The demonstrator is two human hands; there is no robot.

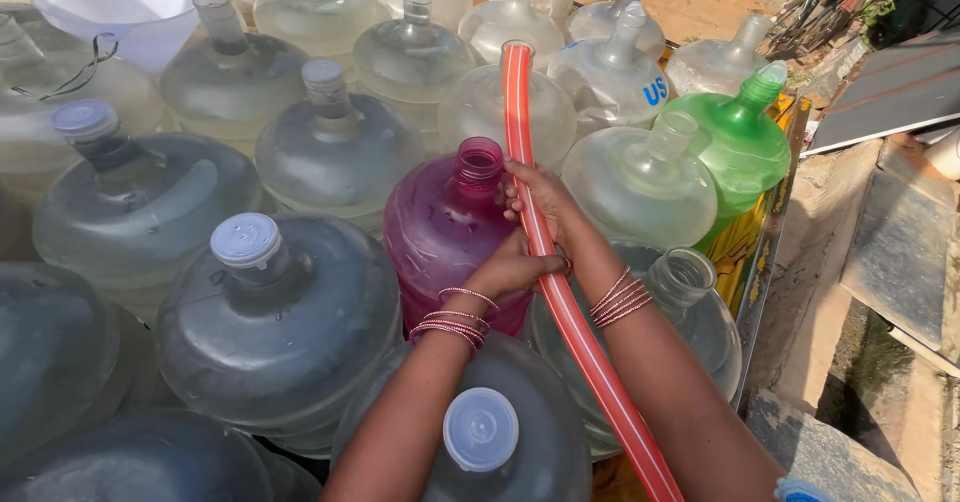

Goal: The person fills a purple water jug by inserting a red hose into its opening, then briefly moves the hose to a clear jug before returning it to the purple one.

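Both hands on the red hose (560, 292), which runs up from the bottom edge btwn the forearms to its open end (516, 52) above the clear jugs. Right hand (545, 202) wraps it from the right, fingers (517, 194) curled shut round the tube, just beside the open neck of the pink jug (450, 227). Left hand (515, 270) sits lower, closed on the hose w/ thumb side against it, resting on the pink jug's shoulder. Green jug (735, 147) stands to the right, white funnel (120, 12) top left, capped clear jug (275, 322) nearer left.
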